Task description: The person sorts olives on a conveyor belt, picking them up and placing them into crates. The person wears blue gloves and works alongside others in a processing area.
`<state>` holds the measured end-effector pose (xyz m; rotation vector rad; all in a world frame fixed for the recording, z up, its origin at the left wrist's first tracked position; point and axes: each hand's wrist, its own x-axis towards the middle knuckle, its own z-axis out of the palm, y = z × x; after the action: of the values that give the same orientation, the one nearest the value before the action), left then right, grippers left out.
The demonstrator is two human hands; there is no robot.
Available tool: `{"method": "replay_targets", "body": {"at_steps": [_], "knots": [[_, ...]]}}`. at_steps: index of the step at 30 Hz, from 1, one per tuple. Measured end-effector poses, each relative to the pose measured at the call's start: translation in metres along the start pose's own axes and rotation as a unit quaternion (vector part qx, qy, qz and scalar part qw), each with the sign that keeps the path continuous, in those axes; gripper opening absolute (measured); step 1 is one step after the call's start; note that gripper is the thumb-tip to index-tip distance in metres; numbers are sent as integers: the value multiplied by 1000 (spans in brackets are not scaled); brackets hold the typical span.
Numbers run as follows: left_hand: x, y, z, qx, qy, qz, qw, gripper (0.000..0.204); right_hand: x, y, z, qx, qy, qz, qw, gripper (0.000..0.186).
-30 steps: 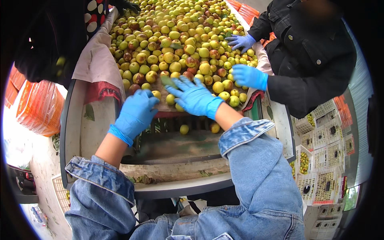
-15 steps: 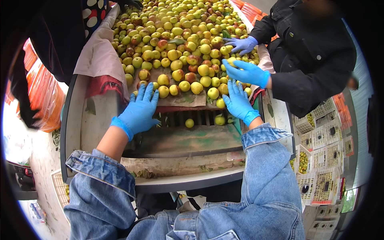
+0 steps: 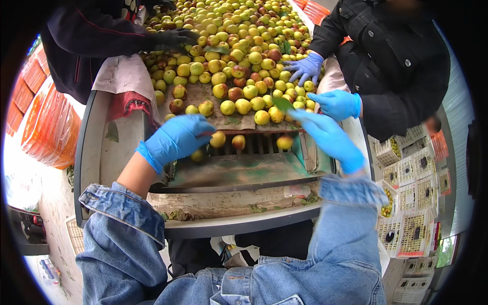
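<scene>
Fruits look light, firm, round, likely smooth and quick to roll, bruisable; cup them around the middle. Most lie piled beyond the grate, a few at it, between the hands. Left hand half-curled left of the grate, beside the nearest fruit, grip unclear. Right hand blurred, right of the grate, fingers extended, leaf at fingertips; can't tell if pinched.

thin blue gloves, pale blue denim jacket with wide cuffs
</scene>
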<state>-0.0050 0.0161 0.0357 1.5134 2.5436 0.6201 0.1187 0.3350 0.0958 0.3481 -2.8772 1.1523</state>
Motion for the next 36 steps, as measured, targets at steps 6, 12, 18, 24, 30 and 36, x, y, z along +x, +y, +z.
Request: {"method": "replay_targets", "body": {"at_steps": [6,12,18,24,30,36], "knots": [[-11,-12,8,195,85,-165,963,67,-193,-38,-67,102,-11,343,934,35],[-5,-12,8,183,-52,-139,972,81,-192,-50,-49,-168,85,360,914,18],[-13,-12,3,199,-69,-151,966,79,-15,-12,16,-219,65,-54,972,32],[-13,-13,9,206,-31,-119,971,77,97,55,63,-401,63,58,912,45],[-8,-6,8,205,-49,-123,970,76,79,53,46,-321,118,46,939,29],[-19,-16,12,202,-30,-128,970,77,-133,-45,-52,-165,351,164,907,26]]}}
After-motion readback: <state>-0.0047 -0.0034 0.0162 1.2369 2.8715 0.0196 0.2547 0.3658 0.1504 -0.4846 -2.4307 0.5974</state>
